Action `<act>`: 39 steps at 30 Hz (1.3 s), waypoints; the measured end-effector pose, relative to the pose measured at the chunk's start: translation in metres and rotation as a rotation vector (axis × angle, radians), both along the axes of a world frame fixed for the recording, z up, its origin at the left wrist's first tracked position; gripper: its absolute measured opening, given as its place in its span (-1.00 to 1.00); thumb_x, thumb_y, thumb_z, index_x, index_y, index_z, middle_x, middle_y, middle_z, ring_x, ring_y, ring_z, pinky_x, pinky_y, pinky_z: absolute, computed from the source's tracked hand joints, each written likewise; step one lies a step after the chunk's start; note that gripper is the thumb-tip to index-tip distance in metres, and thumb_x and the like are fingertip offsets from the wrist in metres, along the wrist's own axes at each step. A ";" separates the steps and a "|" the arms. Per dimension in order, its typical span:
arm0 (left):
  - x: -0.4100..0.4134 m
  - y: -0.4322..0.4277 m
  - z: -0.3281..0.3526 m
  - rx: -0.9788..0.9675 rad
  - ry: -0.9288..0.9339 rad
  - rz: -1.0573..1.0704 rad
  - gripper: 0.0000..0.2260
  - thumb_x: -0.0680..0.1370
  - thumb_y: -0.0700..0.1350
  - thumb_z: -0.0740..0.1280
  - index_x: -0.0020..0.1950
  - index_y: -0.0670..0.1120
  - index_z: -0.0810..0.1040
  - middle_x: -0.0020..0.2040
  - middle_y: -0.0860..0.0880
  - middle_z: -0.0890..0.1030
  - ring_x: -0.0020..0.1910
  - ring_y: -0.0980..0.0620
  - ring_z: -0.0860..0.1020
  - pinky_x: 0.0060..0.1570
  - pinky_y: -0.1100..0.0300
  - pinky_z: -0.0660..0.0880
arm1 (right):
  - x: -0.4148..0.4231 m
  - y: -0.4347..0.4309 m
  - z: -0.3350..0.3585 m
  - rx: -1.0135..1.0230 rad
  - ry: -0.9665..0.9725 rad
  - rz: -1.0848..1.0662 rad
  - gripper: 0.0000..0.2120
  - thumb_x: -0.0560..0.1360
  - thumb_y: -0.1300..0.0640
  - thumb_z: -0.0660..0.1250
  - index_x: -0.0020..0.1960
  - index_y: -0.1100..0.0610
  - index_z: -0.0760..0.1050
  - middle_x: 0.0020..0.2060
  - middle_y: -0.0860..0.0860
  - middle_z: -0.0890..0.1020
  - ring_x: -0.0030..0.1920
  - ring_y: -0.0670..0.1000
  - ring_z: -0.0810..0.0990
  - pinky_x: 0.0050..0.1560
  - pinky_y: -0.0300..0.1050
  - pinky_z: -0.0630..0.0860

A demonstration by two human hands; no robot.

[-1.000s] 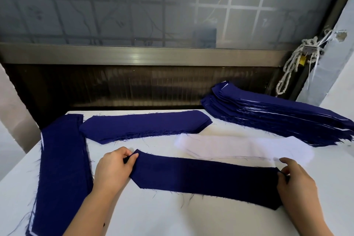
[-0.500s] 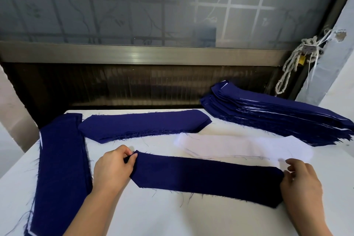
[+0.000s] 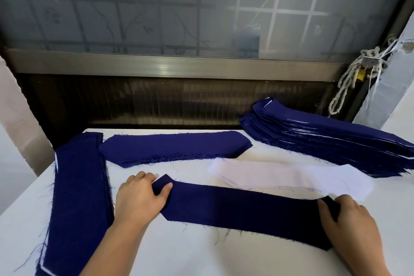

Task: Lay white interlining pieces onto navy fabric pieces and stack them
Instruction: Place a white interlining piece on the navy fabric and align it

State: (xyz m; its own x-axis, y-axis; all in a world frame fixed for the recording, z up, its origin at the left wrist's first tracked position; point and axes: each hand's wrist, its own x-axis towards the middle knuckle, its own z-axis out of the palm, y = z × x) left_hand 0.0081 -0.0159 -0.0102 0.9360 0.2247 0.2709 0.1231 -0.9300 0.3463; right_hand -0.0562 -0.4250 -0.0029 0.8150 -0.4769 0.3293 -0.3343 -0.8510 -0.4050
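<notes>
Navy strip (image 3: pixel 242 210) is lying flat across the lower middle of the frame, long axis running left to right and dipping a bit toward the lower right. The left hand (image 3: pixel 139 199) is pinching its pointed left end, thumb on top and fingers curled under. The right hand (image 3: pixel 351 224) is gripping the right end the same way, thumb over the edge.

What matters for the next move, I'd say: the white interlining piece (image 3: pixel 291 177) is sitting just above the strip, toward the right of the frame and roughly parallel to it. Its right end is just beside the right hand's knuckles, so that hand is clearly nearer. Can't tell whether the two pieces are overlapping there.

Everything's resting on a white table (image 3: pixel 201 257). A tall layered navy stack (image 3: pixel 324 139) is sitting at the upper right, a smaller navy pile (image 3: pixel 174 148) in the middle, and another navy stack (image 3: pixel 78 197) is running down the left side. Behind it all there's a frosted window (image 3: pixel 201 6), with a knotted rope (image 3: pixel 349 83) hanging at the right.
</notes>
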 end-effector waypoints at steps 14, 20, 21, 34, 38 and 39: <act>-0.002 0.003 0.005 -0.225 -0.013 -0.075 -0.72 0.52 0.04 0.41 -0.36 0.03 0.47 -0.48 0.07 0.51 -0.40 0.07 0.49 -0.40 0.17 0.34 | -0.008 -0.011 0.008 0.647 -0.108 0.171 -0.54 0.46 0.37 0.37 0.05 -0.20 0.47 -0.28 -0.04 0.59 -0.19 0.13 0.60 -0.27 -0.23 0.47; 0.003 0.004 0.003 -0.266 -0.001 -0.039 -0.57 0.57 0.09 0.34 -0.40 -0.11 0.45 -0.51 -0.03 0.51 -0.46 -0.02 0.48 -0.44 0.16 0.34 | -0.003 -0.012 0.003 0.586 -0.122 0.198 -0.61 0.46 0.36 0.37 0.00 -0.16 0.51 -0.20 -0.03 0.64 -0.20 0.05 0.61 -0.35 -0.30 0.47; 0.003 0.003 0.004 -0.266 0.008 -0.042 -0.58 0.57 0.10 0.34 -0.39 -0.11 0.46 -0.50 -0.03 0.53 -0.44 -0.02 0.50 -0.43 0.16 0.36 | -0.003 -0.011 0.003 0.580 -0.125 0.203 -0.61 0.47 0.36 0.37 0.00 -0.15 0.51 -0.19 -0.04 0.64 -0.19 0.04 0.61 -0.33 -0.27 0.47; -0.015 0.018 0.023 -0.475 0.135 -0.171 -0.85 0.62 -0.15 0.31 -0.13 0.03 0.57 -0.27 0.04 0.64 -0.30 0.08 0.59 -0.27 0.23 0.48 | -0.007 -0.002 0.013 0.495 -0.107 0.226 -0.67 0.48 0.38 0.36 0.09 -0.01 0.51 -0.15 0.00 0.64 -0.17 -0.02 0.56 -0.15 -0.03 0.39; -0.020 0.037 0.034 -0.801 0.048 -0.050 -0.79 0.58 -0.27 0.33 0.00 0.03 0.40 -0.13 -0.03 0.64 -0.36 0.11 0.62 -0.33 0.30 0.46 | -0.012 0.012 0.017 0.547 -0.095 0.248 -0.65 0.50 0.36 0.33 0.13 -0.04 0.49 -0.15 -0.02 0.65 -0.13 0.06 0.56 -0.07 0.03 0.41; -0.021 0.043 0.035 -0.775 0.000 -0.023 -0.78 0.57 -0.27 0.34 -0.03 0.03 0.39 -0.13 -0.06 0.61 -0.34 0.09 0.61 -0.33 0.28 0.46 | -0.013 0.019 0.017 0.592 -0.109 0.248 -0.65 0.50 0.35 0.33 0.12 -0.05 0.49 -0.16 -0.02 0.65 -0.12 0.04 0.57 -0.07 0.03 0.42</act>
